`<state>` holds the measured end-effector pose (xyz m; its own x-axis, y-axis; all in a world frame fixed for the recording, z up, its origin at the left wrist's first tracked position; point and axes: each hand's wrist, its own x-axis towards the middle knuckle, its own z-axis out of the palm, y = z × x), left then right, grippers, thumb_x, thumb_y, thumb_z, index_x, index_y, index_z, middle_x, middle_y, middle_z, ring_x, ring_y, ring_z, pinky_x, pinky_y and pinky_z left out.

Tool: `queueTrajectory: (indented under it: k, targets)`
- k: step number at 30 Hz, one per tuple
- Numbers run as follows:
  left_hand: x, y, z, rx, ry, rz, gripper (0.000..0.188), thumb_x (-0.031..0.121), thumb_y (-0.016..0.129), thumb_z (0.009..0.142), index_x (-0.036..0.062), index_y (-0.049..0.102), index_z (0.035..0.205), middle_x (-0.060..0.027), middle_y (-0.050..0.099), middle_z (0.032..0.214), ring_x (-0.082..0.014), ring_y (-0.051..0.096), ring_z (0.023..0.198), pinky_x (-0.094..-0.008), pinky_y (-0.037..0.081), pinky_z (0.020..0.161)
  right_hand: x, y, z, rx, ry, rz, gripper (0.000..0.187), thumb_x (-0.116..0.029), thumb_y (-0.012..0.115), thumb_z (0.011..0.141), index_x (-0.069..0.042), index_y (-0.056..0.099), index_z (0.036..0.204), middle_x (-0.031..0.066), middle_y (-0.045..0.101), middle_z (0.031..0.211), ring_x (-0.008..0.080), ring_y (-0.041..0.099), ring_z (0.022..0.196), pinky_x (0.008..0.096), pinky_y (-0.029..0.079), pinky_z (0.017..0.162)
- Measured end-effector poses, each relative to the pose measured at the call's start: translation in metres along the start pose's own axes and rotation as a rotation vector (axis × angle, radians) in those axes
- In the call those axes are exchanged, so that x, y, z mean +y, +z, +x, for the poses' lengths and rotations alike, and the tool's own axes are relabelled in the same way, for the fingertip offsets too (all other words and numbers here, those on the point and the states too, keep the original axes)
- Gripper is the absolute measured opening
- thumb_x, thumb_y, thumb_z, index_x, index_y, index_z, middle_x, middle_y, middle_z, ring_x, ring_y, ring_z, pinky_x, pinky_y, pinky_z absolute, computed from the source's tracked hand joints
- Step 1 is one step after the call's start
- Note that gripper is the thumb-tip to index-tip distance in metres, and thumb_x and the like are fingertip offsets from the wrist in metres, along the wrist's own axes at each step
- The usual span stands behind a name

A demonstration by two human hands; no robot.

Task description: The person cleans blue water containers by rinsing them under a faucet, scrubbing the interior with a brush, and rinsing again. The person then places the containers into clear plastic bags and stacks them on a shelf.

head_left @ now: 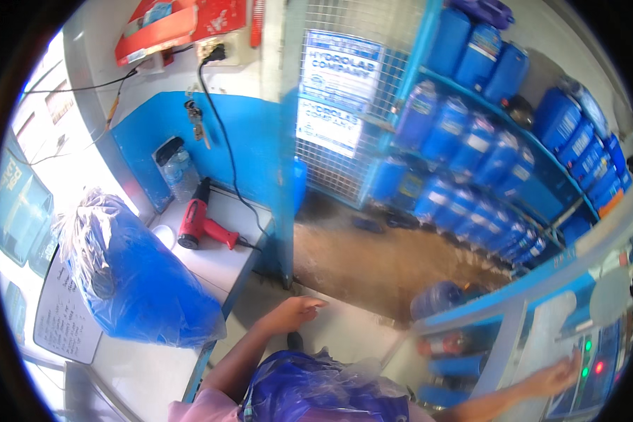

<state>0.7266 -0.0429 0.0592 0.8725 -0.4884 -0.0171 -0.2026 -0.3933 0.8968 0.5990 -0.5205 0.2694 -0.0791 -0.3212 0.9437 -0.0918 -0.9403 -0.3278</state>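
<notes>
My left hand [293,314] is held out over the floor in front of me, index finger stretched out and the others loosely bent. Nothing shows in it. On the right, my right hand [559,378] reaches to a control panel [589,383] with green and red lights. Its fingertips are at or just in front of the panel's edge; blur hides whether they touch. Below my hands, clear plastic [369,385] lies over dark blue material [295,387] at my front. A large clear bag filled with something blue [144,295] stands on the white counter [144,369] at left.
A red heat gun [202,224] lies on the white tabletop beside a clear bottle [181,176]. A black cord [225,141] hangs from the wall socket. A written whiteboard [63,320] leans behind the bag. Shelves [471,91] of blue jugs [448,126] stand at far right.
</notes>
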Motion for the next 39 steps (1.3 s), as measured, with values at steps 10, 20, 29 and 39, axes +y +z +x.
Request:
queueTrajectory:
  k: [10,20,29,39]
  targets:
    - [-0.005,-0.041,0.001,0.155,-0.104,0.038,0.037,0.011,0.052,0.088,0.004,0.058,0.124,-0.022,0.063,0.112,-0.0354,0.061,0.103,-0.0419,0.047,0.09,-0.314,0.212,-0.179,-1.734,-0.12,1.338,0.027,0.0,0.063,0.082,-0.005,0.064,0.108,0.0114,0.06,0.101,0.0186,0.063,0.087,0.0272,0.053,0.071]
    - [-0.078,0.007,-0.244,0.614,-1.31,0.296,0.032,0.025,0.055,0.087,0.0033,0.068,0.106,-0.02,0.068,0.1,-0.0325,0.065,0.092,-0.0424,0.05,0.081,-0.638,0.153,-0.157,-1.929,-0.093,2.249,0.019,-0.012,0.055,0.09,0.004,0.062,0.097,0.0127,0.066,0.077,0.0195,0.066,0.073,0.0317,0.055,0.068]
    - [-0.153,0.01,-0.216,2.182,-0.659,-0.348,0.048,0.038,0.038,0.101,-0.0039,0.059,0.093,-0.0132,0.061,0.082,-0.0223,0.058,0.079,-0.0385,0.045,0.074,-0.706,0.127,-0.143,-2.576,-0.465,1.573,0.057,-0.043,0.055,0.092,0.012,0.056,0.107,0.0231,0.062,0.09,0.03,0.065,0.079,0.0388,0.057,0.071]
    - [-0.104,0.0,-0.12,1.987,-0.884,-0.152,0.058,0.045,0.033,0.102,-0.0074,0.057,0.104,-0.0226,0.059,0.091,-0.0344,0.056,0.087,-0.043,0.043,0.083,-0.718,0.106,-0.154,-1.935,-1.388,1.378,0.086,-0.037,0.066,0.082,-0.002,0.025,0.148,0.024,0.049,0.135,0.0298,0.059,0.108,0.0341,0.053,0.081]
